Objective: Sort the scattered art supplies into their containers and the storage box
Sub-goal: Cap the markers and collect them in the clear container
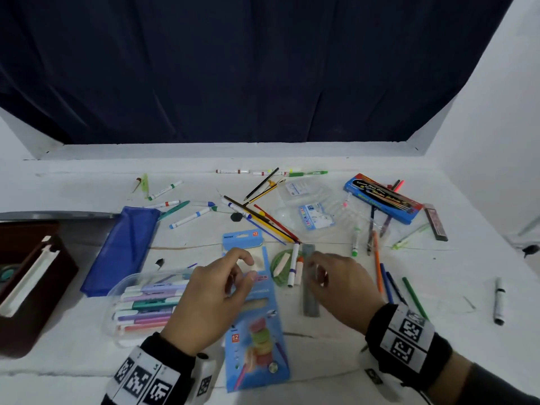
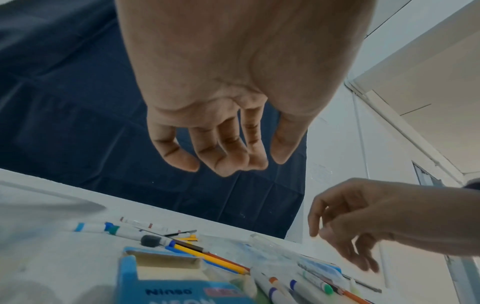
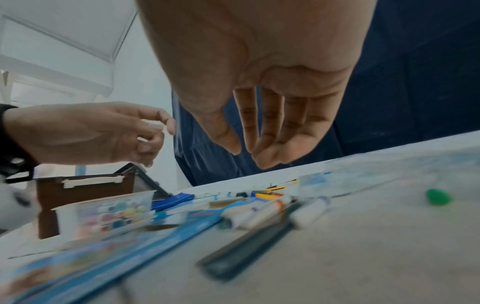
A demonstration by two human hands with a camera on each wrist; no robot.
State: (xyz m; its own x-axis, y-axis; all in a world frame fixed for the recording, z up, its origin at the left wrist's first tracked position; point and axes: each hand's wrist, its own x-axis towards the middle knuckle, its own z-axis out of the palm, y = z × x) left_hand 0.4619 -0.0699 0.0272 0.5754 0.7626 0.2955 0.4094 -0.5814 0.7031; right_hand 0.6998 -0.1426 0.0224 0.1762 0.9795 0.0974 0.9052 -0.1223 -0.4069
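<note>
Left hand: the left hand (image 1: 209, 290) is held above the blue card box (image 1: 255, 314), fingers loosely curled; nothing is seen to be gripped in the left wrist view, though something pale and blurred shows at the fingertips in the right wrist view, so a small item cannot be ruled out.
Right hand: the right hand (image 1: 340, 283) hovers over the grey ruler (image 1: 310, 283), fingers relaxed and slightly bent, nothing held.
Blue card box: laid flat on the table (image 1: 336, 361) between both hands, its far flap open; it is judged light and easily crushed, best taken by its long edges.
Clear marker case: the clear marker case (image 1: 140, 305) is set just left of the box, filled with pastel markers; rigid, to be lifted by its walls.
Loose markers: the white markers (image 1: 293, 264) lie beside the ruler; smooth and round, likely to roll, best pinched mid-barrel.
Storage box: the brown storage box (image 1: 26, 282) sits at the left edge.
Pouch: the blue pouch (image 1: 122, 247) is soft and limp.
Pencils: the pencils (image 1: 263, 222) are crossed farther off, stiff and thin.
Far box: the dark blue pen box (image 1: 382, 198) lies far right.
</note>
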